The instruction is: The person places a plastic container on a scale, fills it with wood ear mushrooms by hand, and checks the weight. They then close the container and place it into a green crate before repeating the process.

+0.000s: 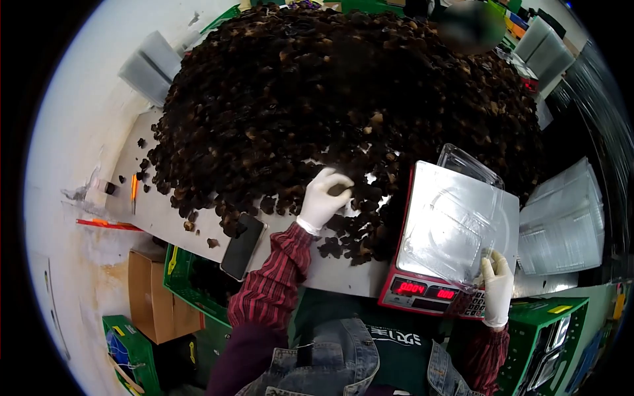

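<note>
Tray [456, 231] on scale [413, 247] at 0.004, right fingers [500, 263] clamped on it, left fingers [338, 179] apart

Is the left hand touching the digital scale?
No, the left gloved hand is at the near edge of the dark fungus-like pile, apart from the digital scale.

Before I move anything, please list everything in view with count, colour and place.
Dark pieces: uncountable, brown, heaped on table
Table: 1, pale grey, under pieces
Near scale: 1, red and silver, front right
Clear container: 1, transparent, on scale
Container stacks: at least 3, clear, right, far corners
Phone: 1, black, table's front edge
Slim tool: 1, orange, table's left
Cardboard box: 1, brown, lower left
Crates: several, green, mostly below table
Blurred shape: 1, dark, top right
Sleeves: 2, red striped, bottom
Left hand: 1, white glove, over near pieces
Right hand: 1, white glove, container's edge
</note>
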`<state>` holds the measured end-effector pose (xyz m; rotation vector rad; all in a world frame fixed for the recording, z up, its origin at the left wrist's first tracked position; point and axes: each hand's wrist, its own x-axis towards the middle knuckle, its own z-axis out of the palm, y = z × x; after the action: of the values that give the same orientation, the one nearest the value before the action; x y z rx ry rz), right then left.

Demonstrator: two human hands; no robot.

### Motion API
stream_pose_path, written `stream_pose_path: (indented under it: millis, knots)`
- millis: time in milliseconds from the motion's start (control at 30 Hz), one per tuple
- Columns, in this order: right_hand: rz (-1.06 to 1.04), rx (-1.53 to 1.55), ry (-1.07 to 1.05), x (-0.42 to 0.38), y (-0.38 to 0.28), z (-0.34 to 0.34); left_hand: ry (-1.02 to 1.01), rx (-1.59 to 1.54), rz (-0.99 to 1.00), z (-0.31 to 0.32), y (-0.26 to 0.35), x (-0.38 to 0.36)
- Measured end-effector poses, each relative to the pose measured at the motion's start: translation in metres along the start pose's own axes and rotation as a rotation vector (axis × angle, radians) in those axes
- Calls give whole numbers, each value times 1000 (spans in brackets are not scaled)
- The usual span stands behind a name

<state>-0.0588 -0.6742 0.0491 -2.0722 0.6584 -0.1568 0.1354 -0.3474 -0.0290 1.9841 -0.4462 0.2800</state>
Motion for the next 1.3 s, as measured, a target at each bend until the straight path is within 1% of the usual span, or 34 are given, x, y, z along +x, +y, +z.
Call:
stream_pose_path:
  millis: [33,67,100,133,167,200,233,267,300,333,400,467,500,533,567,600,633,667,700,733,767,800,867,933,1000,1067,1100,1133,1200,1233,1267,1300]
  knots:
    - [29,125,-14,0,-4,3,14,-153,-25,2,24,7]
    - [59,250,-28,2,-7,5,-48,-263,-73,3,52,14]
    - [54,237,-14,4,-8,7,-85,-161,123,7,77,19]
    - [48,238,-22,6,-11,9,-145,-136,308,14,99,24]
    - [52,236,-17,7,-16,12,-249,-73,419,25,118,25]
    - [57,233,-11,8,-20,14,-305,-18,532,39,133,21]
    - [52,233,-15,10,-23,18,-445,121,579,52,147,18]
    - [28,193,-26,14,-27,21,-537,329,678,88,147,7]
    - [10,155,-33,17,-28,22,-632,421,696,106,140,2]
    - [7,152,-31,19,-28,23,-608,405,647,108,141,-2]
    - [-31,158,-38,25,-25,22,-735,297,591,84,159,6]
    - [-21,155,-50,28,-16,18,-731,24,599,68,159,15]
    - [-31,168,-37,28,-16,17,-647,-22,699,58,156,26]
    - [-40,183,-22,29,-15,17,-543,-90,686,49,146,37]
    - [-49,199,-6,28,-14,16,-451,-215,588,37,138,53]
    - [-45,201,5,28,-12,14,-346,-43,511,37,99,66]
    - [-48,218,11,27,-10,11,-521,-28,274,25,76,91]
    - [-50,235,18,25,-8,9,-189,104,261,27,37,87]
    - [-44,243,21,25,-6,9,-240,332,199,26,1,89]
    - [-50,178,27,24,-9,9,-325,514,66,31,-29,82]
    - [-43,163,39,23,-10,9,-464,568,-34,33,-36,73]
    - [-36,147,52,23,-10,10,-520,713,44,36,-35,60]
    - [-46,135,100,23,-17,11,-480,717,297,41,-33,39]
    - [-78,124,128,31,-18,6,-461,696,325,41,-37,23]
    - [-78,62,160,45,-28,1,-358,583,375,32,-33,21]
    - [-324,-139,223,71,-26,1,-364,556,298,26,-40,21]
    - [-330,-177,194,82,-35,1,-348,516,272,24,-46,23]
    - [-337,-214,164,92,-46,3,-310,378,224,25,-49,27]
    - [-459,-266,175,120,-51,15,-258,199,171,20,-48,40]
    - [-569,-331,190,133,-52,20,-237,75,40,16,-33,45]
    - [-679,-397,205,145,-54,26,-184,70,69,13,-27,50]
    - [-681,-476,176,155,-59,31,-175,16,79,9,-5,56]
